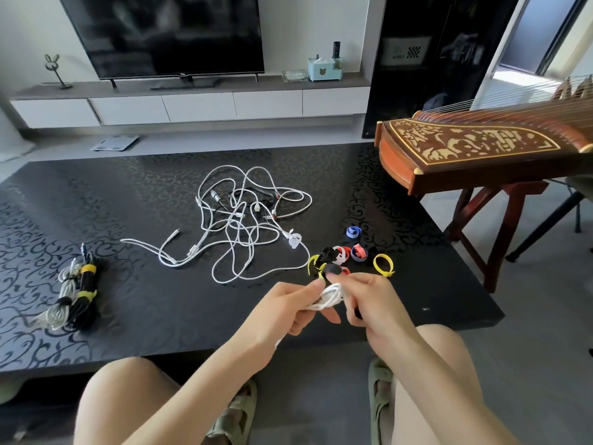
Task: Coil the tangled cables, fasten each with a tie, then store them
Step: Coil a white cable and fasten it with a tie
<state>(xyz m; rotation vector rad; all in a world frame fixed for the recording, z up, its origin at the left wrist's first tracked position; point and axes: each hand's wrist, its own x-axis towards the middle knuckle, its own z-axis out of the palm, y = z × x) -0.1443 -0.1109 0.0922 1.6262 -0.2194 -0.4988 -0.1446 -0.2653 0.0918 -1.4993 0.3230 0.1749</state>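
Cable (327, 298) in hand: thin white cord looped into a small coil, held just above the near edge of the table (128, 194), btwn both hands. The left hand (282, 313) grips one end of the coil, fingers curled round the strands; the right hand (372, 303) pinches the other end, thumb and fingertips closed on it. By the look of it: light, soft, floppy, a bit slick. Loops prob. spring apart if let go, so best hold across all strands at mid-coil, not by a plug. Counts: 1 coil in hand; 2 tied bundles (77, 293) at table's left, one black w/ yellow ties, one pale; 1 tangle (244, 220) mid-table, mostly white w/ at least one dark cord, no. of cables in it can't be told; loose ties (359, 252) approx. 7 — they overlap, so not sure.
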